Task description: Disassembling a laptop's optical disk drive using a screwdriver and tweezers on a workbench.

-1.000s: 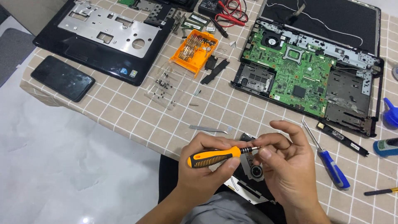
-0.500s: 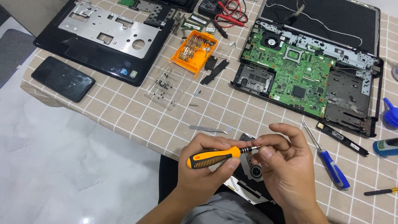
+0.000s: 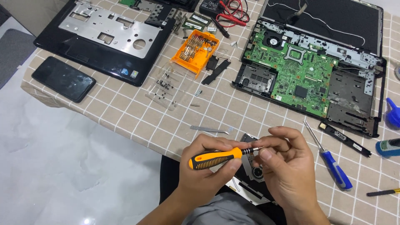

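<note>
We've got the screwdriver (image 3: 218, 157) w/ orange-black handle clamped in our left hand (image 3: 206, 168), lying roughly level just off the near table (image 3: 125, 112) edge, over a flat metal drive (image 3: 252, 177) in our lap. Our right hand (image 3: 287, 166) is closed, fingertips pinching at the driver's tip; can't tell if a bit sits btw them. A blue driver (image 3: 333, 164) lies just right of that hand, w/ the green board (image 3: 300, 75) and orange bit case (image 3: 196, 52) well beyond.

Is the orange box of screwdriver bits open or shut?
Open. The orange bit box has no lid over it, and its rows of metal bits show.
</note>
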